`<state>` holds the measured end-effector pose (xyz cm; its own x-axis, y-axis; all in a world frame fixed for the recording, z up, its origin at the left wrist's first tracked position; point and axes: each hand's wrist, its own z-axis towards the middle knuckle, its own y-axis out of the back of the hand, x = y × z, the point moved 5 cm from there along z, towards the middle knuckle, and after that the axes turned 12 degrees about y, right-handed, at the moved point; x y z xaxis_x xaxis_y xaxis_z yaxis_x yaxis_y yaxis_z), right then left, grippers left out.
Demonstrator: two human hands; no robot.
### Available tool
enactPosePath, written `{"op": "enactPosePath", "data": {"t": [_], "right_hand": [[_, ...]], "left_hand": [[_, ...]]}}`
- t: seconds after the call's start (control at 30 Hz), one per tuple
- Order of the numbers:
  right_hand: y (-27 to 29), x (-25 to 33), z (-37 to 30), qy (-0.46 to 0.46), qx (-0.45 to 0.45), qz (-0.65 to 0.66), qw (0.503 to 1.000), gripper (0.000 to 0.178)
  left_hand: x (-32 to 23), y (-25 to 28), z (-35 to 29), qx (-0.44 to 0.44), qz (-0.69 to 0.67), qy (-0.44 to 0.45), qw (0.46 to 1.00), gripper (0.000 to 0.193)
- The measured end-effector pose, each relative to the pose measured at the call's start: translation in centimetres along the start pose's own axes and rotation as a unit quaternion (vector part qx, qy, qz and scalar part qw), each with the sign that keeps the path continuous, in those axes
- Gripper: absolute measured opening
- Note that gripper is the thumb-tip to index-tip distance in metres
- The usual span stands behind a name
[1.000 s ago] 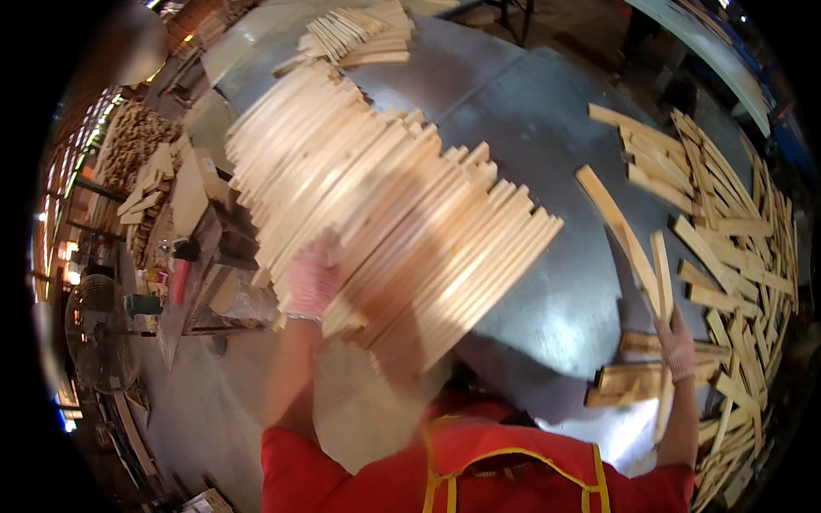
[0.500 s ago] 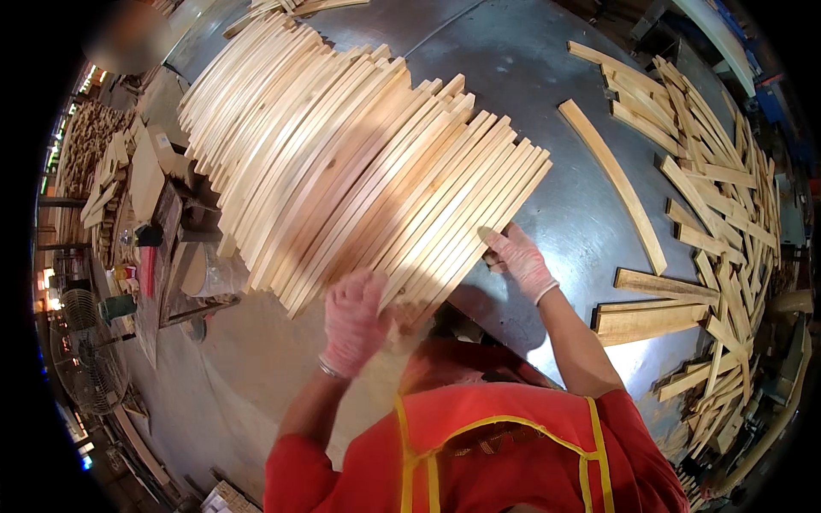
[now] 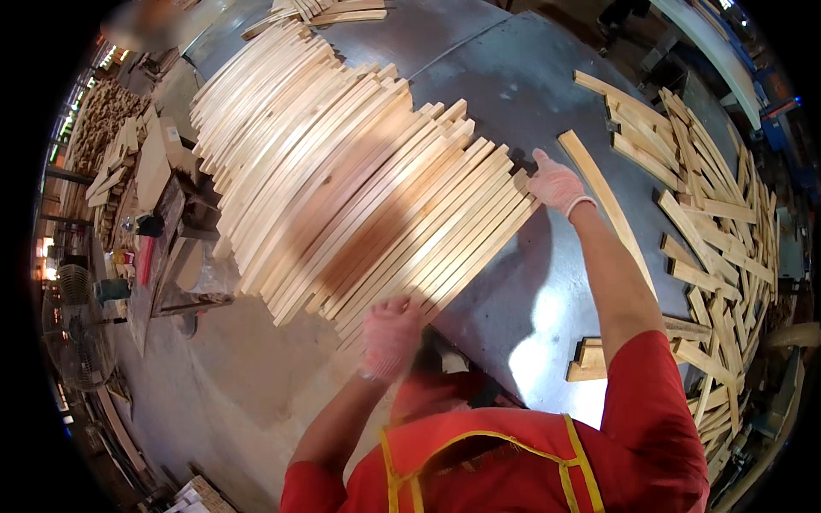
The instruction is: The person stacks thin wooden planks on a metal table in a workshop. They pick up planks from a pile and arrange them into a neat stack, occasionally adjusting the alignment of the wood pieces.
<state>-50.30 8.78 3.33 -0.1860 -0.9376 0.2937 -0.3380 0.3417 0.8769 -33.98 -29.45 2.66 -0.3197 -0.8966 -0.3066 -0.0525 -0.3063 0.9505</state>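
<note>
A broad row of pale wooden strips lies side by side on a grey metal table, their ends uneven. My left hand, in a thin pinkish-white glove, is closed in a fist against the near ends of the right-hand strips. Whatever lies inside its fingers is hidden. At the far end of the outermost strips, my right hand, gloved alike, touches the wood with one finger stretched out and apart from the rest. Just right of that hand, a single longer curved wooden strip lies apart, partly covered by my forearm.
A loose heap of wooden pieces covers the table's right side. More pieces lie at the far edge. The metal tabletop shows between them. On the left stand a cluttered bench and a fan.
My right hand has moved from the near part of the outermost strip to its far end. My left hand has shifted right and nearer along the strips' near ends.
</note>
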Motion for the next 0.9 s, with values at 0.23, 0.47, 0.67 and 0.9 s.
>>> {"op": "enactPosePath", "data": {"t": [0.23, 0.47, 0.67, 0.9], "right_hand": [[4.5, 5.8, -7.5, 0.324, -0.010, -0.118, 0.939, 0.058], [-8.8, -3.3, -11.2, 0.160, -0.085, 0.211, 0.961, 0.059], [-23.2, 5.9, -10.5, 0.057, 0.045, 0.559, 0.826, 0.066], [-13.4, -1.9, -7.8, 0.107, -0.161, 0.265, 0.945, 0.057]], "left_hand": [[-3.3, -2.5, 6.1, 0.063, -0.021, 0.029, 0.997, 0.034], [-3.8, 10.5, 14.7, 0.076, -0.150, 0.072, 0.983, 0.026], [9.3, 11.8, 19.9, -0.047, 0.167, 0.010, 0.985, 0.053], [16.0, 9.6, 18.8, 0.112, 0.118, 0.142, 0.976, 0.095]]}}
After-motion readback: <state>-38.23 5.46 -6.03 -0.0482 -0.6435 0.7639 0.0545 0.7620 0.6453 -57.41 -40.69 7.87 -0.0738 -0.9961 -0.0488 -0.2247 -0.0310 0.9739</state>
